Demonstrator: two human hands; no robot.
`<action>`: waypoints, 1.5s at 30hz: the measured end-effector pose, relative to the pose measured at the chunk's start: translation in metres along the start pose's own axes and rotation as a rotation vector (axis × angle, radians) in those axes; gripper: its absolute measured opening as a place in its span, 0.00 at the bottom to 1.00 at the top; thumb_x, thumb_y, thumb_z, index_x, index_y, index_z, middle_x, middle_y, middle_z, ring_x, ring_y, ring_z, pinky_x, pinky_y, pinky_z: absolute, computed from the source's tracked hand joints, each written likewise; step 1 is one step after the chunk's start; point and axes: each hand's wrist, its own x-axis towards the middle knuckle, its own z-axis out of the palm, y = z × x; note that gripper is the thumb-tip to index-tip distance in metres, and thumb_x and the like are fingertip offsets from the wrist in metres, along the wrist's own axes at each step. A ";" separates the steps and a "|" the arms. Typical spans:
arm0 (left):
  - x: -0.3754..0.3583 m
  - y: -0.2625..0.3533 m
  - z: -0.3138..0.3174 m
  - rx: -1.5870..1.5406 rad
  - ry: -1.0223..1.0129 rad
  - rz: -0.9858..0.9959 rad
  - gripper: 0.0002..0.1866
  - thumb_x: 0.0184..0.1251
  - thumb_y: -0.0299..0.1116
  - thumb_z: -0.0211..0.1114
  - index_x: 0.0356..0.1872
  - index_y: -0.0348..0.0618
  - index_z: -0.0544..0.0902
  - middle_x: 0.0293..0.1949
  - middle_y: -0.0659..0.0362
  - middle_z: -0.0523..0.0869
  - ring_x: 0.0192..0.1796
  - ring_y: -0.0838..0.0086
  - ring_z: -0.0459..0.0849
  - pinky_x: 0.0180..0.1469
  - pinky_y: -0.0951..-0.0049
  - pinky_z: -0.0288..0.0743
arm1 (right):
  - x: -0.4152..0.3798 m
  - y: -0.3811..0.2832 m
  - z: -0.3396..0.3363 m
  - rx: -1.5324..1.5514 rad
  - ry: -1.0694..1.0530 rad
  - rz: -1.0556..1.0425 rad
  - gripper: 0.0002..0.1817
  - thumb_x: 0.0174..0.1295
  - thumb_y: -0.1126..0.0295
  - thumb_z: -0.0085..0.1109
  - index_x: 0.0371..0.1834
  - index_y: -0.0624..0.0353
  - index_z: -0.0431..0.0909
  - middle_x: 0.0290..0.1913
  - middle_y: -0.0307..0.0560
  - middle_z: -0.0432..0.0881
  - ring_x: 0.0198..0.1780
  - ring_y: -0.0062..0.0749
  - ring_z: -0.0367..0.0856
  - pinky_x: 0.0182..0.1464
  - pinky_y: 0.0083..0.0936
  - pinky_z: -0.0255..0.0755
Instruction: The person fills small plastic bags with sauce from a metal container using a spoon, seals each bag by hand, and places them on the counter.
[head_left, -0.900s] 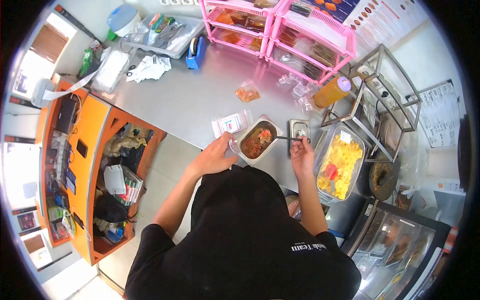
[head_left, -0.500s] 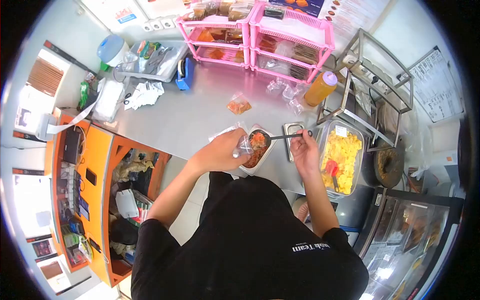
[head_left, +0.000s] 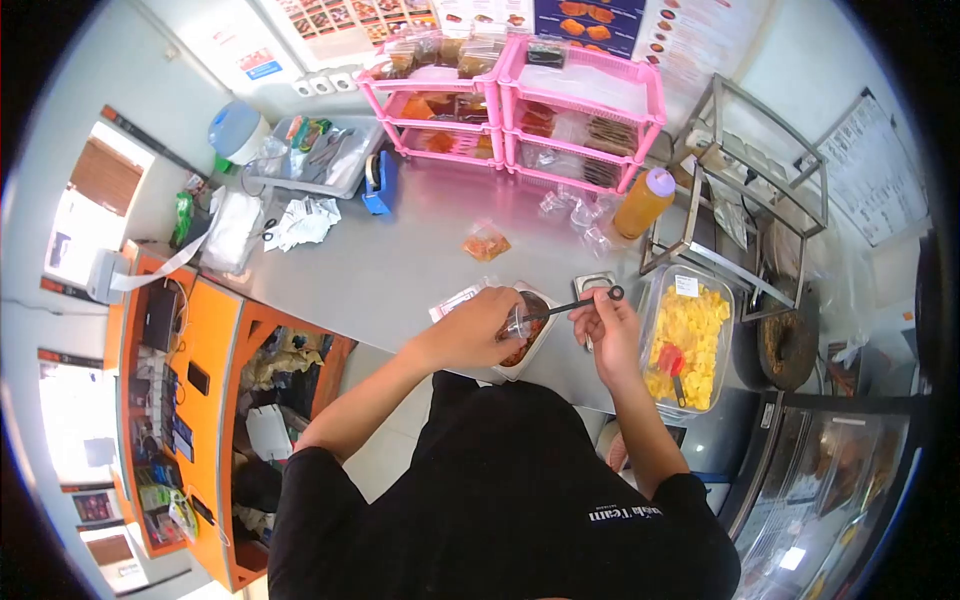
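My left hand (head_left: pixel 470 326) is closed around a small clear plastic bag (head_left: pixel 517 324), close over a metal container (head_left: pixel 546 343) of reddish chopped food. In my right hand (head_left: pixel 612 338) is the end of a black ladle (head_left: pixel 566 307), pinched between thumb and fingers. The ladle reaches left to the bag's mouth, and its bowl is mostly hidden by the bag and my left fingers. Beyond the container lies a small filled bag of orange-red food (head_left: pixel 486 244) on the steel table (head_left: pixel 370 270).
A plastic tub (head_left: pixel 648 355) of yellow pieces with a red spoon (head_left: pixel 670 360) stands at right, beside a metal rack (head_left: pixel 690 215). Behind are pink shelves (head_left: pixel 505 120), a sauce bottle (head_left: pixel 640 208) and a blue tape dispenser (head_left: pixel 380 185). An orange cabinet (head_left: pixel 215 330) is at left.
The ladle's bowl, which showed red food over the container, has moved into the bag's mouth by my left hand. My view has tilted up slightly.
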 end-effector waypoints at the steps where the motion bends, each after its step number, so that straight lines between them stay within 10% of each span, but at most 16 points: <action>1: -0.001 0.000 0.003 -0.027 0.040 0.021 0.23 0.66 0.36 0.76 0.55 0.38 0.77 0.45 0.47 0.83 0.50 0.52 0.84 0.55 0.55 0.78 | -0.002 -0.005 0.005 -0.064 -0.023 -0.032 0.17 0.85 0.58 0.52 0.51 0.62 0.82 0.38 0.51 0.90 0.30 0.25 0.83 0.33 0.23 0.74; 12: -0.018 -0.005 0.060 -0.672 0.355 -0.148 0.23 0.69 0.30 0.78 0.59 0.39 0.77 0.47 0.58 0.86 0.49 0.80 0.85 0.51 0.74 0.81 | -0.008 -0.100 0.095 -1.050 -0.653 -0.806 0.04 0.71 0.73 0.65 0.44 0.60 0.85 0.33 0.47 0.85 0.33 0.43 0.83 0.36 0.35 0.73; 27: -0.060 -0.016 0.061 -0.913 0.354 -0.146 0.40 0.63 0.15 0.70 0.76 0.39 0.64 0.60 0.54 0.80 0.60 0.69 0.86 0.62 0.63 0.83 | -0.008 -0.108 0.107 -1.023 -0.846 -0.680 0.06 0.74 0.70 0.63 0.46 0.61 0.84 0.37 0.49 0.87 0.34 0.44 0.83 0.38 0.35 0.75; 34: -0.071 -0.011 0.048 -0.544 0.369 -0.146 0.37 0.68 0.15 0.66 0.78 0.39 0.63 0.59 0.52 0.83 0.61 0.70 0.87 0.64 0.64 0.81 | -0.007 -0.095 0.087 -0.780 -0.641 -0.540 0.11 0.80 0.65 0.58 0.48 0.62 0.84 0.37 0.49 0.88 0.36 0.34 0.85 0.38 0.30 0.77; 45: -0.091 -0.066 0.055 -0.933 0.233 -0.347 0.36 0.75 0.17 0.64 0.80 0.50 0.62 0.61 0.49 0.84 0.63 0.64 0.86 0.59 0.59 0.89 | 0.023 0.007 -0.011 -0.243 0.105 -0.038 0.18 0.84 0.55 0.53 0.47 0.59 0.83 0.31 0.47 0.89 0.26 0.19 0.76 0.31 0.19 0.67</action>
